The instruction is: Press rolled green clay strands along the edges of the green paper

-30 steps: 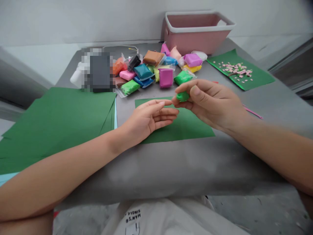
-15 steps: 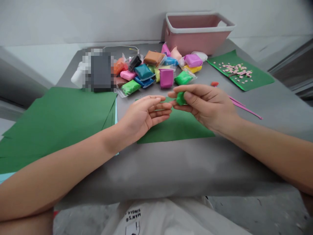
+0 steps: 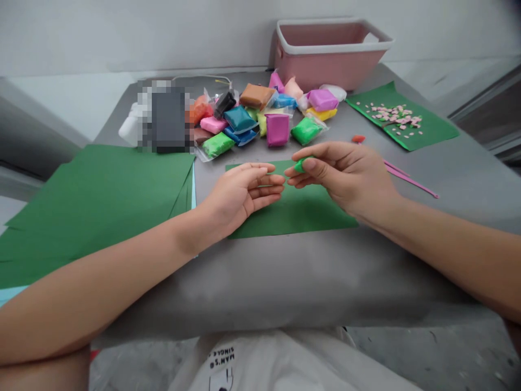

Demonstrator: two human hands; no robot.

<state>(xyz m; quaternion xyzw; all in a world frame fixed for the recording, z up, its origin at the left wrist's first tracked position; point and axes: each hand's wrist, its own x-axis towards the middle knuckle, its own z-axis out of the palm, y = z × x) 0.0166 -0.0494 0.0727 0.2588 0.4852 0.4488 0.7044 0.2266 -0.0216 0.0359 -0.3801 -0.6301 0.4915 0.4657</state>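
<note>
Two bare forearms come in over the near edge of the bench [image 3: 285, 282], above a pale printed cloth [image 3: 252, 364] on the lap. The left hand [image 3: 248, 195] is held palm turned inward, its grip spread and empty, fingers slightly curved. It has drawn back a little to the left over the last second, so its fingertips no longer reach under the right hand [image 3: 345, 174]. That right grip pinches a green clay lump [image 3: 300, 165] between thumb and fingers, above the far half of a dark green sheet [image 3: 301, 217]. Less of the lump shows now than half a second ago, which suggests it is being turned or squeezed in the fingertips, and nothing of it appears laid on the sheet. Whether the two hands' fingertips touch is hard to tell.

Left of these lies a stack of green sheets [image 3: 101, 195]; to the right, pink tools [image 3: 419, 186] and an orange-red piece [image 3: 358, 139] show more fully than a second ago. Farther off sit a green clay packet [image 3: 307, 130], other coloured packets [image 3: 240, 119], a blossom-tree picture [image 3: 396, 117] at right and a pink bin [image 3: 325, 68].
</note>
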